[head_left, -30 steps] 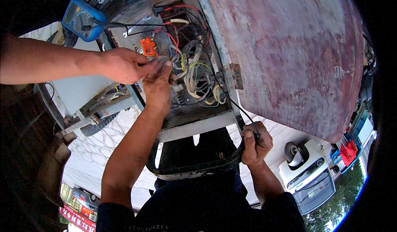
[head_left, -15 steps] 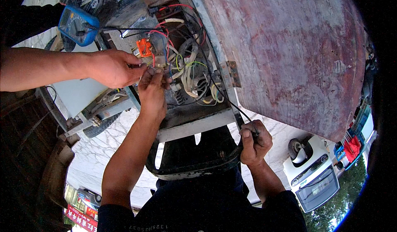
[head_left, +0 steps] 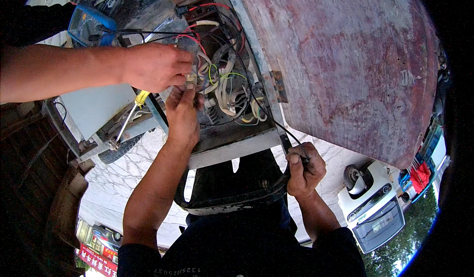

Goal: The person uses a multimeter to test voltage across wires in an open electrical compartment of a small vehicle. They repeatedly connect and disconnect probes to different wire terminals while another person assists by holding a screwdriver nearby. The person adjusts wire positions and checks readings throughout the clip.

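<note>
My left hand (head_left: 183, 113) reaches into an open metal compartment (head_left: 232, 143) of tangled wires, its fingertips pinched together; what they hold is hidden. A co-worker's hand (head_left: 158, 67) comes in from the left, its fingers bent down against my fingertips. From under that palm juts a yellow-handled screwdriver (head_left: 141, 98), its shaft pointing down and left. My right hand (head_left: 306, 170) is closed round a black cable (head_left: 284, 127) outside the compartment's right corner. That cable runs up along the compartment's right side. White, red and yellow-green wires (head_left: 224, 86) lie bundled right of my left fingers.
A blue multimeter (head_left: 91, 26) with black leads stands at the upper left. Near the compartment's top lies a wrench (head_left: 164, 24). A worn reddish panel (head_left: 355, 69) is hinged along the right side. Below sits a black curved frame (head_left: 232, 203). A white vehicle (head_left: 373, 208) stands lower right.
The co-worker's hand has shifted right and up, now covering the orange part seen earlier. The yellow-handled screwdriver has come into view beneath it. My two hands have barely moved.
</note>
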`<move>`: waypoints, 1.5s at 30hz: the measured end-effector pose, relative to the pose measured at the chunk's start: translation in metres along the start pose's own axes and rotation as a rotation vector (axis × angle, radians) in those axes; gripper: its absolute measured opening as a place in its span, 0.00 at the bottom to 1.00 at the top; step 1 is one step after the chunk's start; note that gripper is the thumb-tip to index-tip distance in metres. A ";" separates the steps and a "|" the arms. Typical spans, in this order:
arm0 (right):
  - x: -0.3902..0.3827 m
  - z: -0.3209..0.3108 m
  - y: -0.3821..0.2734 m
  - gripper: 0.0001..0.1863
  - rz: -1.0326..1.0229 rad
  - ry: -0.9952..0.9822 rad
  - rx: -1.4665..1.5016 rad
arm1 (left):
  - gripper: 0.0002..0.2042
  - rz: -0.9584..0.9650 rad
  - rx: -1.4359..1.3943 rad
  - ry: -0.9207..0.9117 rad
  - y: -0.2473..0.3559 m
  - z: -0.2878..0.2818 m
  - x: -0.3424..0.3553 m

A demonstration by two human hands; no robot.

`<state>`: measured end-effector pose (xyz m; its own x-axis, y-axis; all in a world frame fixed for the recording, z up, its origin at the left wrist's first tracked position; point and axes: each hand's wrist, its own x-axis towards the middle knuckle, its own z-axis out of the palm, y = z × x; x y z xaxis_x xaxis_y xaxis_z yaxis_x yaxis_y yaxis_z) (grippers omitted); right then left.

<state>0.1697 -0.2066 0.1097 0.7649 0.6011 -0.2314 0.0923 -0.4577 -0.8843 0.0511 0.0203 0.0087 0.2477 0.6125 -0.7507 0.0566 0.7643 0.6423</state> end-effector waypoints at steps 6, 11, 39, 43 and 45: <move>0.001 0.000 0.000 0.08 -0.020 -0.001 -0.025 | 0.04 -0.029 -0.073 0.010 0.003 -0.003 -0.003; -0.001 -0.003 -0.002 0.06 0.047 -0.001 -0.020 | 0.05 -0.049 -0.077 -0.013 0.002 -0.021 0.004; 0.007 -0.018 -0.016 0.08 -0.094 -0.150 -0.024 | 0.13 0.142 0.972 -0.737 0.078 0.023 -0.103; 0.012 -0.029 -0.050 0.09 -0.301 -0.353 -0.140 | 0.21 0.511 1.176 -0.861 0.086 0.048 -0.152; 0.011 -0.032 -0.071 0.08 -0.309 -0.433 -0.145 | 0.19 0.533 1.154 -0.860 0.077 0.048 -0.163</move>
<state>0.1922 -0.1889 0.1829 0.3587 0.9225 -0.1428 0.3811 -0.2844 -0.8797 0.0617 -0.0305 0.1875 0.9255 0.1472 -0.3490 0.3783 -0.3160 0.8700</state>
